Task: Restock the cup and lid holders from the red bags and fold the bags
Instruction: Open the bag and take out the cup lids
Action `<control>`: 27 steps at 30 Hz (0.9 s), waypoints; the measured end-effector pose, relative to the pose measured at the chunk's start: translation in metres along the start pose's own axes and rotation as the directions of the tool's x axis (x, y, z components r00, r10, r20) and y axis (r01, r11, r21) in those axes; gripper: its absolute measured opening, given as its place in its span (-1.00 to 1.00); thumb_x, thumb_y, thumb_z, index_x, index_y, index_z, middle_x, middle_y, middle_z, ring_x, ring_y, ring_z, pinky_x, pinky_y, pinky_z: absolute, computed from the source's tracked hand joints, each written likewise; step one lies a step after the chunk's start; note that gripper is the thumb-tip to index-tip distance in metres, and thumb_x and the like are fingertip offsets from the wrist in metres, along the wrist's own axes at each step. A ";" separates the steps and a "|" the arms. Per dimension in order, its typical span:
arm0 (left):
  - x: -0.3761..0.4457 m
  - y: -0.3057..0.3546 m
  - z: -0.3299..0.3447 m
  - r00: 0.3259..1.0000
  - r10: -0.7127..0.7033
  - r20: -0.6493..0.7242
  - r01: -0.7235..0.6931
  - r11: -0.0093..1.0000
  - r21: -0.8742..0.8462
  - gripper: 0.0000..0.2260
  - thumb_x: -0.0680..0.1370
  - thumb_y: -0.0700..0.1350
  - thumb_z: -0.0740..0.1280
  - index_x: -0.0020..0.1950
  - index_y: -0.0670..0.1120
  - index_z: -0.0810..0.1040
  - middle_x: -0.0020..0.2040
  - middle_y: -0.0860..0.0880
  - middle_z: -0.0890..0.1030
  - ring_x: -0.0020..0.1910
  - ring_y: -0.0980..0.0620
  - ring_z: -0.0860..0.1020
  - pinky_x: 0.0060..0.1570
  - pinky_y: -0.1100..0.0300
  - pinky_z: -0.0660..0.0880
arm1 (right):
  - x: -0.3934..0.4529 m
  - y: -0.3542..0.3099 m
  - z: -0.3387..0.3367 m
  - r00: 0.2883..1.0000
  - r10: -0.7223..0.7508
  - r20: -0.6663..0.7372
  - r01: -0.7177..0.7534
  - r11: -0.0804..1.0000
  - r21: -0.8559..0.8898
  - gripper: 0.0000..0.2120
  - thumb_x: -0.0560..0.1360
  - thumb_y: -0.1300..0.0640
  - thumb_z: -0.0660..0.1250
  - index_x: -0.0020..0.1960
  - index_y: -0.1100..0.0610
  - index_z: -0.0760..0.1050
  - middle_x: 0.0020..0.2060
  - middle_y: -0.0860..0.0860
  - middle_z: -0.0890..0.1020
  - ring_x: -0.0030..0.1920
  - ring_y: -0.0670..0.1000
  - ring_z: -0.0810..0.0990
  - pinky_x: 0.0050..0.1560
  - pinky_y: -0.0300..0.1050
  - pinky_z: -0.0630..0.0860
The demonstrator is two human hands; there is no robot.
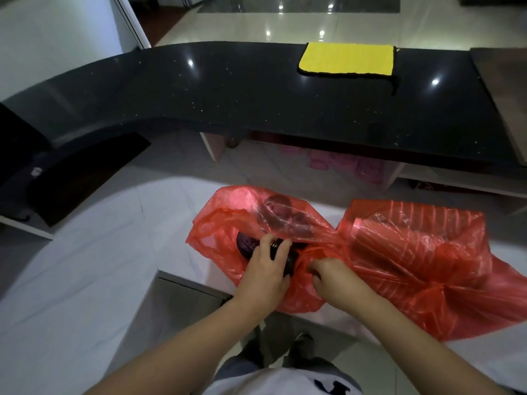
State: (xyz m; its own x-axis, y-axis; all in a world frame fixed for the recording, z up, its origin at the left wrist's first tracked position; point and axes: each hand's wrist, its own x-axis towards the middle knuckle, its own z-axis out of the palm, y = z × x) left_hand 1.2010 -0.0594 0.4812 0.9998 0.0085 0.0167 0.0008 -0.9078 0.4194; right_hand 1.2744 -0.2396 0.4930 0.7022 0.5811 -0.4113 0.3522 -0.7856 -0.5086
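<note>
In the head view, a stack of dark round plastic lids (pixel 281 253) is gripped by the left hand (pixel 263 273) inside the left thin red plastic bag (pixel 228 223) on the white counter (pixel 99 252). That bag's bunched edge is pinched by the right hand (pixel 332 273). Just beside it lies a second red plastic bag (pixel 427 266) holding cups.

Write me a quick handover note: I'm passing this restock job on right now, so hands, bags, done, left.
Left hand: gripping a stack of dark lids at the mouth of the left red bag.
Right hand: pinching the bunched plastic where the bags meet.
Right red bag: on the white counter, full of ribbed clear cups, untouched.
Yellow cloth lies on the black counter.
Done: lid bag opened.
Left: holders are out of view; load lids and cups, then fold both bags.
</note>
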 end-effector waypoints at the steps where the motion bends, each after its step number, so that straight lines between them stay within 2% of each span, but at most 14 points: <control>1: 0.000 0.000 -0.009 1.000 0.019 -0.021 -0.019 1.000 -0.013 -0.37 0.48 -0.15 0.45 0.48 -0.02 0.26 0.47 -0.12 0.18 0.32 -0.13 0.39 0.28 -0.03 0.50 | -0.003 -0.005 -0.013 1.000 0.006 0.011 -0.006 0.999 -0.039 -0.81 0.54 0.23 0.23 0.05 0.15 0.60 -0.04 0.06 0.66 -0.04 0.08 0.64 0.03 -0.02 0.58; 4: 0.000 -0.001 -0.038 0.996 0.042 -0.085 -0.048 0.996 -0.076 -0.39 0.47 -0.11 0.48 0.44 0.05 0.28 0.46 -0.04 0.17 0.35 -0.08 0.38 0.27 0.01 0.53 | -0.016 -0.023 -0.050 1.000 -0.010 0.021 0.012 0.995 -0.097 -0.79 0.53 0.23 0.20 -0.05 0.15 0.62 -0.15 0.02 0.66 -0.17 0.02 0.61 -0.10 -0.08 0.59; 6: 0.000 -0.003 -0.056 0.991 0.042 -0.130 -0.059 0.990 -0.127 -0.39 0.47 -0.08 0.49 0.41 0.11 0.27 0.45 0.02 0.15 0.32 -0.03 0.39 0.21 0.12 0.54 | -0.021 -0.035 -0.069 0.999 -0.050 -0.021 0.048 0.993 -0.104 -0.79 0.51 0.20 0.21 -0.10 0.12 0.63 -0.25 -0.05 0.63 -0.26 -0.02 0.56 -0.25 -0.22 0.47; 7: 0.000 -0.005 -0.064 0.987 0.041 -0.153 -0.064 0.987 -0.148 -0.40 0.47 -0.06 0.50 0.40 0.13 0.27 0.44 0.05 0.15 0.28 0.01 0.41 0.16 0.20 0.52 | -0.022 -0.042 -0.075 0.995 -0.074 -0.073 0.067 0.993 -0.093 -0.81 0.51 0.18 0.24 -0.08 0.08 0.64 -0.26 -0.09 0.61 -0.25 -0.04 0.54 -0.26 -0.24 0.43; 9: 0.000 -0.013 -0.082 0.982 0.013 -0.190 -0.052 0.977 -0.207 -0.40 0.46 -0.01 0.51 0.39 0.17 0.27 0.43 0.09 0.16 0.22 0.10 0.38 0.11 0.34 0.45 | -0.020 -0.057 -0.080 0.973 -0.121 -0.195 0.122 0.993 -0.009 -0.81 0.54 0.10 0.31 0.11 -0.03 0.62 -0.10 -0.13 0.63 -0.09 -0.08 0.59 -0.10 -0.23 0.49; 11: 0.000 -0.024 -0.101 0.975 -0.039 -0.217 -0.027 0.956 -0.292 -0.41 0.45 0.01 0.51 0.36 0.20 0.28 0.40 0.12 0.19 0.21 0.12 0.38 0.10 0.44 0.38 | -0.011 -0.073 -0.077 0.954 -0.163 -0.250 0.192 0.977 0.098 -0.51 0.52 -0.04 0.41 0.43 -0.13 0.42 0.25 -0.18 0.54 0.21 -0.17 0.53 0.22 -0.22 0.48; 13: -0.003 -0.040 -0.120 0.966 -0.082 -0.245 -0.014 0.930 -0.366 -0.43 0.44 0.02 0.50 0.33 0.22 0.29 0.34 0.15 0.23 0.23 0.14 0.40 0.13 0.50 0.35 | 0.002 -0.090 -0.071 0.955 -0.188 -0.231 0.226 0.962 0.152 -0.21 0.44 -0.22 0.44 0.57 -0.23 0.16 0.40 -0.26 0.36 0.35 -0.24 0.38 0.36 -0.21 0.36; 15: -0.010 -0.061 -0.138 0.962 -0.108 -0.251 -0.015 0.896 -0.444 -0.46 0.44 0.01 0.50 0.31 0.21 0.31 0.32 0.15 0.25 0.25 0.12 0.44 0.21 0.38 0.44 | 0.019 -0.112 -0.061 0.962 -0.188 -0.196 0.235 0.938 0.254 -0.11 0.36 -0.31 0.43 0.57 -0.31 0.07 0.46 -0.28 0.34 0.39 -0.25 0.38 0.39 -0.17 0.38; 18: -0.029 -0.105 -0.161 0.964 -0.151 -0.217 -0.003 0.815 -0.580 -0.48 0.43 -0.04 0.51 0.28 0.21 0.35 0.31 0.14 0.29 0.24 0.13 0.50 0.28 0.22 0.50 | 0.049 -0.149 -0.042 0.969 -0.200 -0.148 0.245 0.867 0.433 -0.21 0.38 -0.21 0.51 0.51 -0.36 0.20 0.41 -0.19 0.49 0.32 -0.25 0.52 0.36 -0.05 0.50; 20: -0.047 -0.141 -0.174 0.964 -0.206 -0.171 0.043 0.750 -0.661 -0.49 0.44 -0.06 0.52 0.26 0.27 0.37 0.31 0.15 0.32 0.25 0.18 0.52 0.33 0.19 0.48 | 0.069 -0.177 -0.024 0.964 -0.236 -0.121 0.264 0.805 0.531 -0.28 0.42 -0.10 0.55 0.49 -0.30 0.30 0.36 -0.12 0.53 0.28 -0.20 0.57 0.33 -0.02 0.54; 23: -0.082 -0.198 -0.189 0.942 -0.319 -0.100 0.135 0.637 -0.759 -0.53 0.40 0.04 0.50 0.18 0.37 0.39 0.35 0.16 0.37 0.31 0.16 0.51 0.37 0.14 0.47 | 0.095 -0.228 0.008 0.963 -0.266 -0.047 0.228 0.707 0.669 -0.27 0.42 -0.04 0.57 0.50 -0.17 0.34 0.36 -0.05 0.54 0.28 -0.10 0.60 0.28 -0.05 0.57; 27: -0.147 -0.273 -0.200 0.874 -0.484 -0.048 0.249 0.531 -0.810 -0.63 0.45 0.06 0.48 0.19 0.29 0.46 0.34 0.12 0.49 0.33 0.09 0.52 0.29 0.01 0.54 | 0.128 -0.308 0.069 0.951 -0.298 0.079 0.162 0.700 0.695 -0.32 0.38 -0.05 0.57 0.45 -0.10 0.42 0.26 0.04 0.62 0.18 0.01 0.67 0.25 0.09 0.60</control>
State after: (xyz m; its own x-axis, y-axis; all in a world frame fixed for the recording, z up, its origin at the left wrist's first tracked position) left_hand 1.0502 0.2709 0.5460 0.8725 0.4666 -0.1448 0.2344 -0.1398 0.9620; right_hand 1.2134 0.0913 0.5450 0.5142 0.8038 -0.2992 -0.0699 -0.3084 -0.9487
